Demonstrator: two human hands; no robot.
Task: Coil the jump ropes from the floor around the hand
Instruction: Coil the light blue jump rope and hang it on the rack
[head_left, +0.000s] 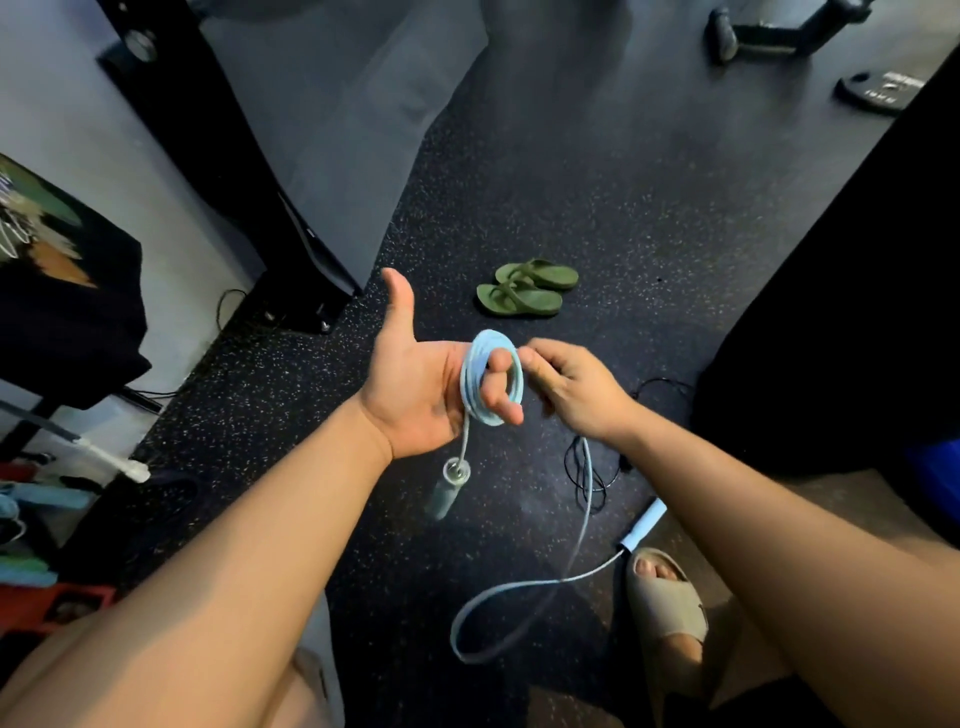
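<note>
**Standing with room ahead, hemmed at both sides**

Nearest us, our foot in a tan foam slide sandal (667, 597) stands on the black speckled rubber floor (571, 208). It is just beside a loose loop trailed by the pale blue jump rope (470, 387) and the rope's pale handle (644, 522), which lies on the floor. A dark bulk (857, 312) closes the right edge. Coloured clutter (31, 519) and a black upright post (234, 156) close the left. Between them the floor runs open past a thin black cable (569, 467) and a pair of olive green flip-flops (527, 288) to a black weight plate (878, 91) far off.

Our left hand (415, 384) is palm up, thumb straight out, with its fingers bent through a tight coil of the rope. Our right hand (576, 389) pinches the strand at the coil's right edge, and the two hands nearly touch. A second, grey handle (449, 488) dangles below the left palm.

The right fingertips are blurred, the dark bulk is unreadable, and the clutter is cut off at the frame's edge.
</note>
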